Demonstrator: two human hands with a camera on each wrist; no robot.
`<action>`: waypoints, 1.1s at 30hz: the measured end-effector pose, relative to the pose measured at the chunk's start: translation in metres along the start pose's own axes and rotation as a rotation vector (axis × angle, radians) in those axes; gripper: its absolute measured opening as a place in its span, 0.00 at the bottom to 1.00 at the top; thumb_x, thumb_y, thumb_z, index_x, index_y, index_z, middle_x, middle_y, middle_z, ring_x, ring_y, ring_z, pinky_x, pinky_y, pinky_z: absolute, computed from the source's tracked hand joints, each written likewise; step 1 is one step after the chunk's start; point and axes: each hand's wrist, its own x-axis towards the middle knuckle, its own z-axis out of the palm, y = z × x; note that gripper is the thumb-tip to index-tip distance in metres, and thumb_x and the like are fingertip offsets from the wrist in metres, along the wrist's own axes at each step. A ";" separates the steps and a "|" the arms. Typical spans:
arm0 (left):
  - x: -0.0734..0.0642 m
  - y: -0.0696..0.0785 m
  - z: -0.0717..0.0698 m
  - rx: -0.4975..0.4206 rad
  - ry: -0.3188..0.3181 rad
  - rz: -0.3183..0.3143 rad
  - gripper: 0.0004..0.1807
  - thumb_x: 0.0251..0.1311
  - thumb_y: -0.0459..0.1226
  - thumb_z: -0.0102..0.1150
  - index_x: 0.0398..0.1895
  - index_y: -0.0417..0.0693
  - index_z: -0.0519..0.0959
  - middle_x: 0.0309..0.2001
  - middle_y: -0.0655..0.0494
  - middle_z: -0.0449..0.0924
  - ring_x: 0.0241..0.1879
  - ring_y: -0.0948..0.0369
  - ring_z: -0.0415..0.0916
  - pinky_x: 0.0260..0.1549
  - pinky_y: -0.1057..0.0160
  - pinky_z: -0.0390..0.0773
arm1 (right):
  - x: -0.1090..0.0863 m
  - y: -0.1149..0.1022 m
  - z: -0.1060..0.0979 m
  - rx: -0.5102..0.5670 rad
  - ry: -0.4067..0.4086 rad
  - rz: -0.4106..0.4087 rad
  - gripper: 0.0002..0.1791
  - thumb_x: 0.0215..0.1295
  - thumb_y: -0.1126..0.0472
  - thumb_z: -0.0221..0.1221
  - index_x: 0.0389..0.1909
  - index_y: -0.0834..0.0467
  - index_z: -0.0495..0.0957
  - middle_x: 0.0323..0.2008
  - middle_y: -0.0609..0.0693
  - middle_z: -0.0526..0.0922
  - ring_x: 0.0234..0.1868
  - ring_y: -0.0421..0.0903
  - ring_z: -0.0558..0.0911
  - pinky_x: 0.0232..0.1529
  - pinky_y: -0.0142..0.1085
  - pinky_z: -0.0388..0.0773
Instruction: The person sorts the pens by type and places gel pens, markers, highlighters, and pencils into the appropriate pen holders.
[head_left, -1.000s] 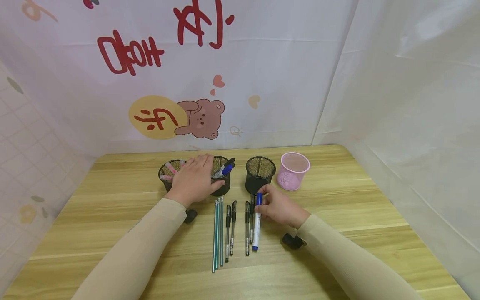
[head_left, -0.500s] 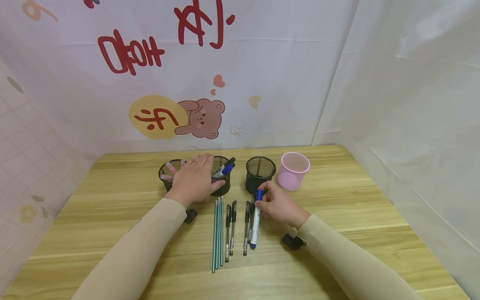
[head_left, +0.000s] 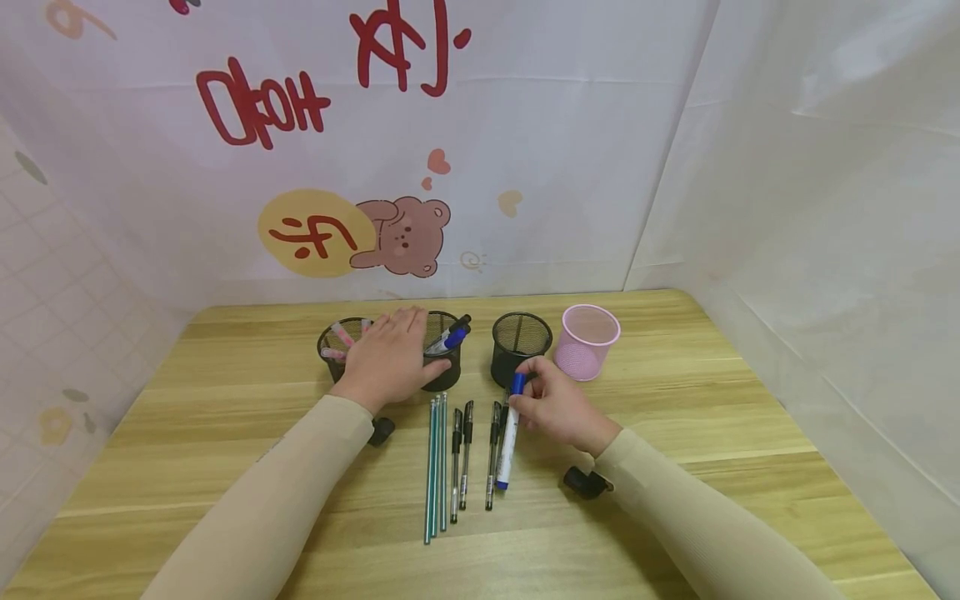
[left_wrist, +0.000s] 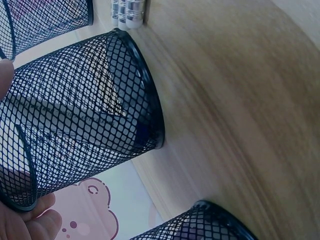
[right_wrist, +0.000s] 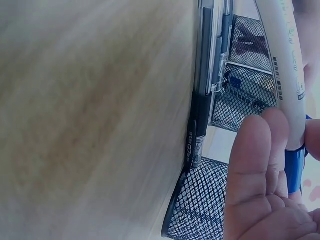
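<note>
Head view, nearest: beige sleeves (head_left: 300, 475) reaching over wood-grain tabletop (head_left: 225, 433). Next, three teal pencils (head_left: 436, 467) lying side by side, lengthwise to person. Just right of these, pair of black gel pens (head_left: 457, 429); farther right, two more black pens (head_left: 495, 429), one partly hidden behind marker. White marker (head_left: 508, 450) with blue cap in right hand (head_left: 558, 408), tilted, cap end pointing away from person. Pinched near cap by fingers, closed to barrel width; barrel off tabletop in right wrist view, lower end out of frame there. Left hand (head_left: 390, 358) around second black cup (head_left: 442, 379), thumb in front, fingers bent round far side, spread cup-wide. Blue-capped and black-capped pens (head_left: 454, 337) leaning out of it. Same row: first black cup (head_left: 335, 367) with pink-and-white sticks (head_left: 342, 336), partly behind left hand; third black cup (head_left: 517, 367) just beyond right hand; pink cup (head_left: 581, 362) at far right. Farthest: pale wall cloth (head_left: 562, 150) with cartoon bear (head_left: 405, 237), red lettering (head_left: 315, 105).
</note>
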 end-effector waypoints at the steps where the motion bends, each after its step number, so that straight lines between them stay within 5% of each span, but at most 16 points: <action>1: 0.000 0.000 0.000 0.001 0.001 0.000 0.54 0.70 0.68 0.52 0.84 0.40 0.54 0.83 0.42 0.57 0.83 0.45 0.54 0.83 0.44 0.52 | 0.000 0.000 0.000 0.001 0.001 0.000 0.21 0.68 0.69 0.64 0.56 0.64 0.68 0.26 0.52 0.80 0.24 0.45 0.81 0.28 0.36 0.83; 23: -0.002 0.001 -0.002 0.004 0.003 0.003 0.54 0.70 0.68 0.52 0.83 0.40 0.55 0.82 0.42 0.58 0.82 0.44 0.55 0.83 0.44 0.52 | -0.003 -0.010 0.002 0.070 -0.001 -0.094 0.22 0.68 0.72 0.62 0.59 0.68 0.66 0.29 0.55 0.81 0.31 0.60 0.85 0.34 0.40 0.88; 33: -0.002 0.001 -0.003 0.003 -0.001 0.004 0.54 0.70 0.68 0.52 0.84 0.40 0.54 0.83 0.42 0.57 0.83 0.45 0.54 0.83 0.44 0.52 | -0.001 -0.019 0.002 0.093 0.037 -0.185 0.23 0.69 0.74 0.60 0.60 0.70 0.64 0.31 0.59 0.82 0.30 0.57 0.85 0.36 0.45 0.89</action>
